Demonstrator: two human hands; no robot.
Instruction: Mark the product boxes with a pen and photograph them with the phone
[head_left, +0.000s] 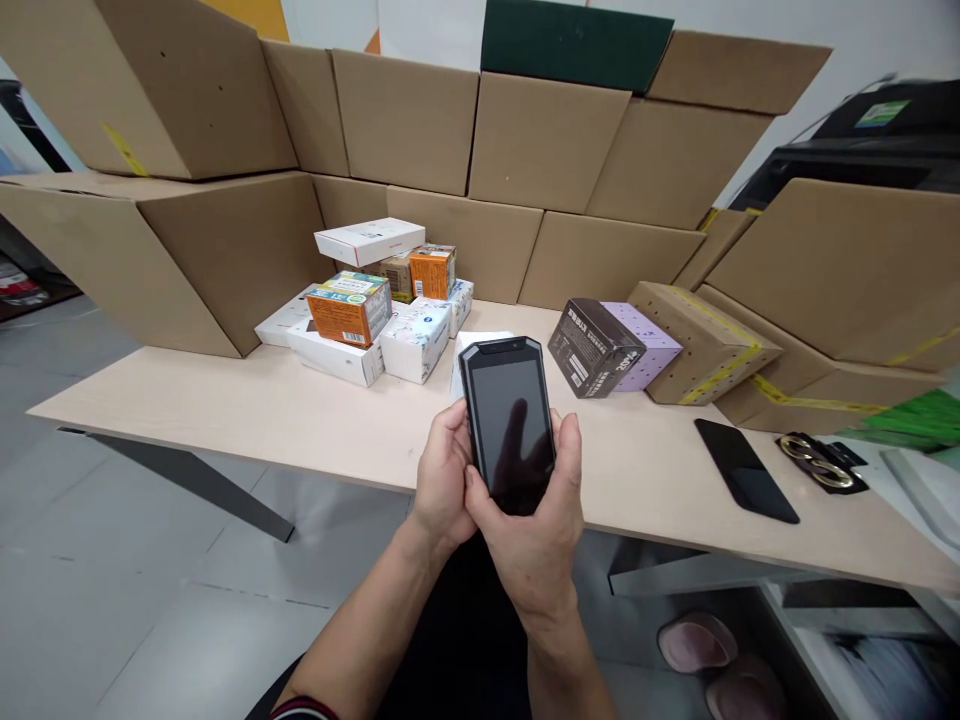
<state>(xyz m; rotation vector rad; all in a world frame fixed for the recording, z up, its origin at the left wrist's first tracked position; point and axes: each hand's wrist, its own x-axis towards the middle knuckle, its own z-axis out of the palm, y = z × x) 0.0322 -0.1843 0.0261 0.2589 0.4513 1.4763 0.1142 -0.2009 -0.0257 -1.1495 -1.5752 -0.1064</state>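
Both hands hold a black rugged phone (508, 420) upright over the front edge of the light wooden table (225, 410). Its screen is dark and faces me. My left hand (442, 480) grips the phone's left side from below. My right hand (536, 530) wraps the lower right side, its thumb lying along the right edge. A small white box (480, 345) sits on the table just behind the phone.
Small product boxes (352, 310) are piled at the middle left. A black box (592, 345), a lilac box (645, 340) and a taped cardboard box (705, 340) lie to the right. Another black phone (745, 470) and scissors (821, 462) lie at the right. Large cartons (405, 120) wall the back.
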